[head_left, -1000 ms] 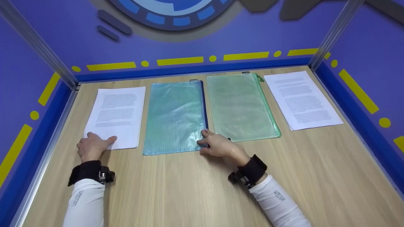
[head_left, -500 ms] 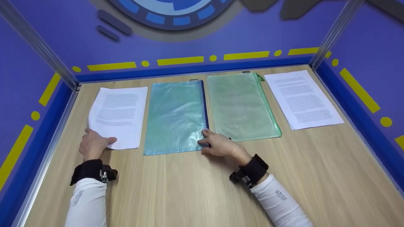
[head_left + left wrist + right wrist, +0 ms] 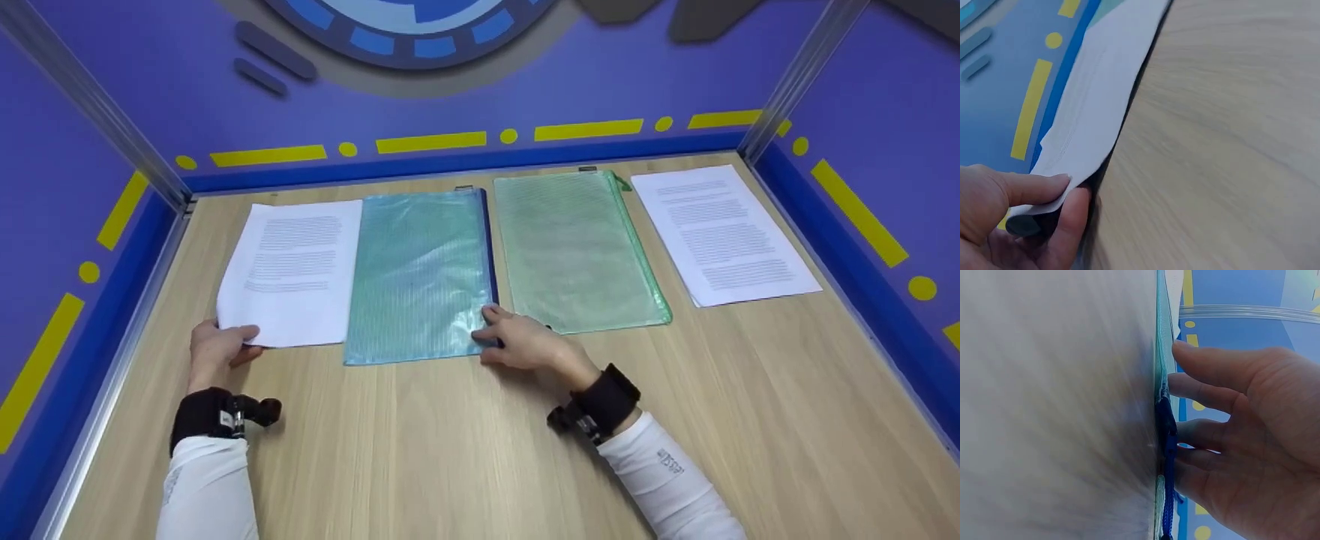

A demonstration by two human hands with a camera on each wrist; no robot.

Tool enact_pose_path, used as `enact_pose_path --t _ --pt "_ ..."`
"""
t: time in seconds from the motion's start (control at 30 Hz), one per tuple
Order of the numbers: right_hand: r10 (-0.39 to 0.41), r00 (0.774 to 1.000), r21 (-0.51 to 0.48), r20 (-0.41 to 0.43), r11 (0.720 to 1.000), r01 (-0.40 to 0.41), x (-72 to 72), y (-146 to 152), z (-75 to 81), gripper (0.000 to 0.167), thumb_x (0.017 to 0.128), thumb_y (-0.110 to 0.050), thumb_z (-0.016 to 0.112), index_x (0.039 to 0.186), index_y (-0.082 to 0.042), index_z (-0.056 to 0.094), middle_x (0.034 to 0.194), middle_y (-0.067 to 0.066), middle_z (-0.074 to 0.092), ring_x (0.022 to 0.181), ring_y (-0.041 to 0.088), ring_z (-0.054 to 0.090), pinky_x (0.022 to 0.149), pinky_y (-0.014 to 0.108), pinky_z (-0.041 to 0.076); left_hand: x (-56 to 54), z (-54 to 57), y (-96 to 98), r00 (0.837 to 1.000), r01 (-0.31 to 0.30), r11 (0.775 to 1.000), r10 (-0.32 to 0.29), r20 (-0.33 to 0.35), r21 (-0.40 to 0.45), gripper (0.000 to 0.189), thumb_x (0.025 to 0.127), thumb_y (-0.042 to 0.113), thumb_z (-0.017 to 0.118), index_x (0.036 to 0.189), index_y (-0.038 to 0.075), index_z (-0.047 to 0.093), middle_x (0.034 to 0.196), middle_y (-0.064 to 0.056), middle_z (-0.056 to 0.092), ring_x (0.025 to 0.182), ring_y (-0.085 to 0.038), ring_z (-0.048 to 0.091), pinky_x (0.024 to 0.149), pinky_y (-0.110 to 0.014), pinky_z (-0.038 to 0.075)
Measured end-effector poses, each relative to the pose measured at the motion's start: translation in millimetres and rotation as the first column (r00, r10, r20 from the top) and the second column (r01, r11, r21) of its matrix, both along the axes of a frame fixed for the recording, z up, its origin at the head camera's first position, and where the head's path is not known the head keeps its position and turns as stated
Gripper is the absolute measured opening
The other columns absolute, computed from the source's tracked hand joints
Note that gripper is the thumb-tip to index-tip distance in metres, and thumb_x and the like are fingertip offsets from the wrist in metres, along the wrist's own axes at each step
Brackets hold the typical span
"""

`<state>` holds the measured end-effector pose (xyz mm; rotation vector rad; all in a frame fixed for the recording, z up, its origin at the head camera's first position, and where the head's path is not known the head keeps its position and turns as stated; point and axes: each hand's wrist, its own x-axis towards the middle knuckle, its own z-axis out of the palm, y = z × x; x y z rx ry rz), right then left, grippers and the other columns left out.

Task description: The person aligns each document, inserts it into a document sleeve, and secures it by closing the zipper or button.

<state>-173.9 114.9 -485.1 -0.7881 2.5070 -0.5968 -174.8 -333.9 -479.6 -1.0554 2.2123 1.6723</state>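
Observation:
My left hand (image 3: 212,351) pinches the near left corner of a printed paper stack (image 3: 294,262), thumb on top and fingers underneath. In the left wrist view that corner of the paper stack (image 3: 1095,107) curls up off the table. The stack's right edge meets the left edge of a blue zip folder (image 3: 420,277), which lies flat. My right hand (image 3: 531,342) rests at the folder's near right corner, its fingers spread and loosely bent. Beside those fingers, a dark blue zipper pull (image 3: 1169,450) with a cord hangs in the right wrist view.
A green zip folder (image 3: 577,255) lies right of the blue one. Further right is a second printed paper stack (image 3: 727,236). Purple-blue panels (image 3: 450,105) border the wooden table (image 3: 420,450) at the back and both sides.
My left hand has slid its fingers under the paper's corner and lifted it. The stack has shifted right, up to the blue folder. The right hand has stayed in place.

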Motion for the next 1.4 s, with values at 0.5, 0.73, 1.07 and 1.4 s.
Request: enact_pose_path --t 0.5,0.73,1.07,1.4 --pt "0.002 1.0 -0.02 -0.014 1.0 -0.002 0.6 0.4 -1.7 0.048 0.096 -0.029 0.064 0.14 -0.011 0.057 0.161 0.022 0.026 0.153 0.036 0.022 0.12 0.05 0.031 -1.7 10.0 2.2 0.966 -0.148 0.975 0.178 -0.189 0.163 0.066 0.095 0.001 0.055 0.154 -0.001 0.025 0.128 -0.006 0.045 0.081 -0.001 0.059 0.076 -0.017 0.058" --pt "0.003 1.0 -0.054 -0.005 0.999 -0.003 -0.7 2.0 0.5 0.051 0.096 -0.028 0.064 0.142 -0.008 0.054 0.16 0.025 0.028 0.152 0.037 0.022 0.12 0.05 0.031 -2.8 23.7 16.2 0.951 -0.221 0.964 0.246 -0.187 0.146 0.062 0.096 0.007 0.056 0.153 0.006 0.03 0.128 -0.002 0.047 0.088 -0.004 0.059 0.074 -0.016 0.055" --pt "-0.023 0.999 -0.128 0.026 0.991 0.026 -4.7 6.5 -1.7 0.06 0.097 -0.03 0.062 0.15 -0.01 0.043 0.161 0.022 0.029 0.15 0.037 0.03 0.121 0.049 0.031 -8.1 38.7 64.4 0.954 -0.111 0.986 0.141 -0.263 0.126 0.057 0.1 0.016 0.056 0.152 0.011 0.035 0.147 -0.009 0.046 0.105 -0.01 0.058 0.089 -0.024 0.051" --pt "-0.095 0.994 -0.285 0.049 0.953 0.105 -8.2 10.5 0.2 0.065 0.099 -0.03 0.06 0.153 -0.003 0.034 0.133 0.022 0.061 0.109 0.034 0.064 0.102 0.041 0.049 -11.2 35.1 114.7 0.938 0.016 0.992 0.027 -0.345 0.121 0.05 0.1 0.016 0.056 0.146 0.005 0.039 0.136 -0.011 0.052 0.099 -0.012 0.058 0.085 -0.025 0.051"
